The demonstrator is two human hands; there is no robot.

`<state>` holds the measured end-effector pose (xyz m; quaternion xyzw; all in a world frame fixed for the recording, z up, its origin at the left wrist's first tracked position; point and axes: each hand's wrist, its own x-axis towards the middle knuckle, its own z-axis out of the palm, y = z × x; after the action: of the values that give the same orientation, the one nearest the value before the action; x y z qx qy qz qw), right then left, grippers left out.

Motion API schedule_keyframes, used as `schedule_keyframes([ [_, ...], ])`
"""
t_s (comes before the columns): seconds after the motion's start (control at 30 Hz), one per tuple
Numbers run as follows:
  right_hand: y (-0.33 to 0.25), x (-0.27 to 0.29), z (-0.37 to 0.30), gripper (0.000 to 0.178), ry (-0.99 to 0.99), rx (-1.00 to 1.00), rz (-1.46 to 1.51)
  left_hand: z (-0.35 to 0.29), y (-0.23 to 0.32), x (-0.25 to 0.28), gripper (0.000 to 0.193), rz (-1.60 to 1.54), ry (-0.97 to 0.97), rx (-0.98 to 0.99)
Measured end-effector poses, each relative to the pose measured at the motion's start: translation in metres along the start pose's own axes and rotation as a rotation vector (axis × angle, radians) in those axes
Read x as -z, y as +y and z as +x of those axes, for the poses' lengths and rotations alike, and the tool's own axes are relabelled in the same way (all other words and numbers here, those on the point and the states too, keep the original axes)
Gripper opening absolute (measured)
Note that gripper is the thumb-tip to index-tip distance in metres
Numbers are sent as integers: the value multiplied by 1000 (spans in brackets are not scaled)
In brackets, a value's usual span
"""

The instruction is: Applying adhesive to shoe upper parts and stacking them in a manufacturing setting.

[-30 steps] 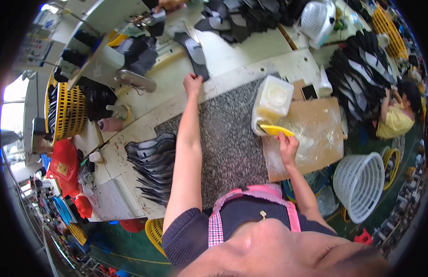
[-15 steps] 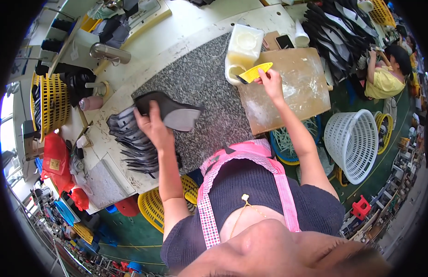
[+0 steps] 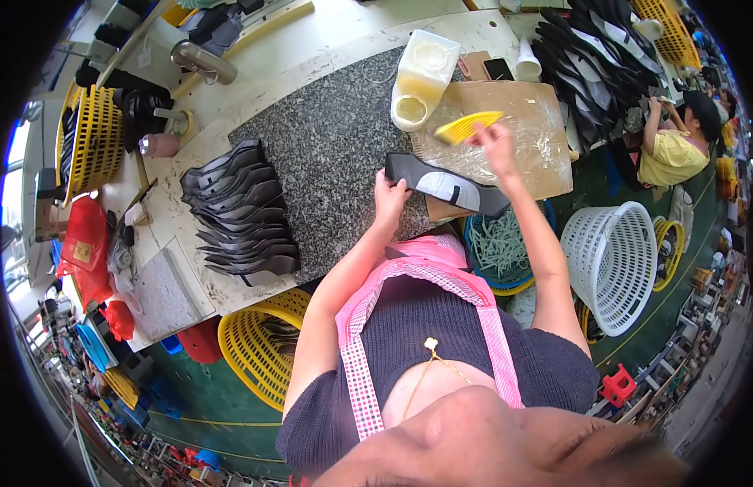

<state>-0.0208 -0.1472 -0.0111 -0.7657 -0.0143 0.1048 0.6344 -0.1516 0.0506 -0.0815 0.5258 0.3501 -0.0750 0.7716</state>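
My left hand (image 3: 388, 197) pinches the left end of a black curved flat piece (image 3: 488, 198), which looks like a shoe-upper part with a light grey patch. This piece lies across the near left edge of the brown board (image 3: 543, 122). Above it, my right hand (image 3: 496, 148) grips a yellow-handled brush (image 3: 466, 127), blurred by motion; its bristles cannot be made out. Just left of the brush stands a translucent plastic jug (image 3: 429, 69) with yellowish contents and a round opening at its near end. A fanned row of similar black pieces (image 3: 242, 215) lies on the left of the speckled slab.
The speckled grey slab (image 3: 319, 138) covers the middle of the bench. Black pieces (image 3: 591, 65) are heaped at the far right, near a co-worker in yellow (image 3: 673, 154). A white basket (image 3: 608, 264) and a yellow basket (image 3: 250, 357) stand below; a metal flask (image 3: 204, 62) lies far left.
My left hand has moved right from the fanned row to the board, bringing a black piece. My right hand, with the brush, has shifted slightly right, away from the jug's opening.
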Motion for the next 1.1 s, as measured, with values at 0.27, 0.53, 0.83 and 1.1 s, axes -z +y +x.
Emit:
schedule_keyframes([
  [0.27, 17, -61, 3, 14, -229, 291, -194, -3, 14, 6, 49, 300, 72, -191],
  [0.53, 18, -36, 17, 17, -328, 245, -309, -5, 2, 8, 40, 150, 61, -219],
  [0.83, 60, 46, 11, 17, -481, -24, -284, -4, 2, 5, 33, 64, 119, -253],
  [1.1, 79, 59, -47, 15, -286, 23, -79, -14, 1, -7, 60, 83, 71, -159],
])
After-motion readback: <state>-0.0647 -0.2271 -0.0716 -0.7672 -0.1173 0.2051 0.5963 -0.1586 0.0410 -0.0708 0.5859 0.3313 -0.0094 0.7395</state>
